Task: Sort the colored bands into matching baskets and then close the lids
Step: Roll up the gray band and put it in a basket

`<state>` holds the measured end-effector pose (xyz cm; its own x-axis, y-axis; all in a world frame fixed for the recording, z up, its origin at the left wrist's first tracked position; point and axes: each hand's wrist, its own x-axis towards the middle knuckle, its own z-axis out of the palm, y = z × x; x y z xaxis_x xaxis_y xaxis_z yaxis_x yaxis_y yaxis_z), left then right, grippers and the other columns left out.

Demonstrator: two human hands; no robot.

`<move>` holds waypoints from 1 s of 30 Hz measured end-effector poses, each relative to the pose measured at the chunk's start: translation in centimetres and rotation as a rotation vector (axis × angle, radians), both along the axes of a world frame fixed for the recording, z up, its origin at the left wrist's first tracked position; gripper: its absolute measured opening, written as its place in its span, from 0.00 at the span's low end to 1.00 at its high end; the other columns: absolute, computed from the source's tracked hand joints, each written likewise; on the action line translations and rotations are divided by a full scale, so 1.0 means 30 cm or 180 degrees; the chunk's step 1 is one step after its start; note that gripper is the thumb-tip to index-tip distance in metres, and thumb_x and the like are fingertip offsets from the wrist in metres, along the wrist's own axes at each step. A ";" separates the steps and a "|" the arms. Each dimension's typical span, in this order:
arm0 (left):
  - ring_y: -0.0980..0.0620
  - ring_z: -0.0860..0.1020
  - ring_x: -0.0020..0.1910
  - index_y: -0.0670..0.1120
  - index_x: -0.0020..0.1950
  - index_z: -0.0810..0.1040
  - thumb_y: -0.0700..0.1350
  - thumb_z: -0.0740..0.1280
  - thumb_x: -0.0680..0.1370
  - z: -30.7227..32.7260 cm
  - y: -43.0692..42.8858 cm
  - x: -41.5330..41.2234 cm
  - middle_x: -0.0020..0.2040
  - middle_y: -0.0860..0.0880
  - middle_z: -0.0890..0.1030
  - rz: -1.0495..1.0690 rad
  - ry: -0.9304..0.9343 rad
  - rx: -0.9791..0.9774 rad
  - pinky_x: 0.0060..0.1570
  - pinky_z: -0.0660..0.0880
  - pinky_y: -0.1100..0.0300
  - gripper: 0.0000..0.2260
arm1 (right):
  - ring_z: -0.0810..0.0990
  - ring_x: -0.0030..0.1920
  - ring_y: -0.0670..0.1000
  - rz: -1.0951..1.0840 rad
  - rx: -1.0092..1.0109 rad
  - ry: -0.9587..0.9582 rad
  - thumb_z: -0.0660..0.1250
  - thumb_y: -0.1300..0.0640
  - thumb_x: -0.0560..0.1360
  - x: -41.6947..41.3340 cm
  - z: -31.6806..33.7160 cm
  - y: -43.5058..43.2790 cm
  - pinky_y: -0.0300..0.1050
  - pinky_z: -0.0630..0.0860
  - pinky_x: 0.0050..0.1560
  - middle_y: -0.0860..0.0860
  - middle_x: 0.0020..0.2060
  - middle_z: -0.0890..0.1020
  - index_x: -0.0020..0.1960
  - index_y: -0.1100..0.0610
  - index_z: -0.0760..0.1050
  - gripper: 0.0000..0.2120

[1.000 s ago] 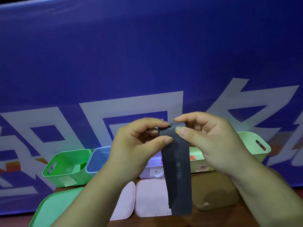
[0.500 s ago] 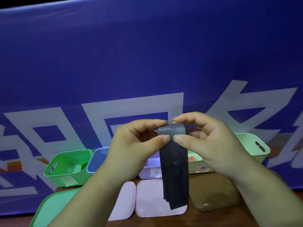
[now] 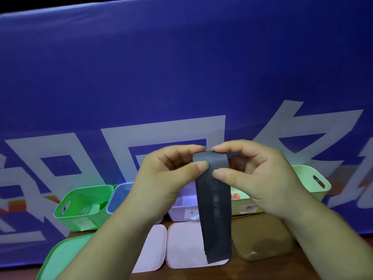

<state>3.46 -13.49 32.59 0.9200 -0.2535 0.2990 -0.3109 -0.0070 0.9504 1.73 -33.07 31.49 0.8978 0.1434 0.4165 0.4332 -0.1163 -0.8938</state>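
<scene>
The left hand point(image 3: 171, 174) and the right hand point(image 3: 260, 174) both pinched the folded top of a flat, matte dark grey band point(image 3: 215, 215), which hung down limp.

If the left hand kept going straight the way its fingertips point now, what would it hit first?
The left hand points right across the dark band that both hands pinch at its top. Its fingertips would meet the right hand almost at once, seemingly at the same depth.
</scene>
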 end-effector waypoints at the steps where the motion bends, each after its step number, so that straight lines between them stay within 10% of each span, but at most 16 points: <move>1: 0.55 0.85 0.47 0.48 0.55 0.83 0.40 0.72 0.71 -0.002 0.000 0.000 0.46 0.53 0.87 -0.0008 -0.0046 0.0039 0.43 0.79 0.68 0.12 | 0.85 0.51 0.49 -0.0034 -0.0028 -0.0005 0.74 0.54 0.66 0.001 0.000 0.001 0.43 0.83 0.49 0.45 0.49 0.85 0.56 0.47 0.80 0.18; 23: 0.48 0.85 0.50 0.52 0.56 0.82 0.44 0.76 0.69 -0.021 0.002 0.007 0.49 0.54 0.86 0.0230 -0.0813 0.0344 0.50 0.81 0.59 0.16 | 0.83 0.52 0.40 -0.0056 0.0146 0.0176 0.70 0.50 0.66 0.012 0.004 0.000 0.31 0.78 0.45 0.40 0.48 0.85 0.56 0.48 0.80 0.18; 30: 0.52 0.85 0.45 0.49 0.54 0.83 0.43 0.75 0.66 -0.012 -0.005 0.005 0.45 0.53 0.87 0.0180 -0.0562 0.0205 0.45 0.80 0.66 0.16 | 0.84 0.53 0.48 -0.0042 -0.0135 0.0167 0.72 0.48 0.66 0.012 -0.003 -0.014 0.42 0.82 0.50 0.41 0.53 0.82 0.60 0.44 0.78 0.22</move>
<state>3.61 -13.65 32.24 0.8679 -0.2269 0.4418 -0.4701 -0.0883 0.8782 2.10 -33.48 31.41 0.9201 0.1478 0.3627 0.3841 -0.1600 -0.9093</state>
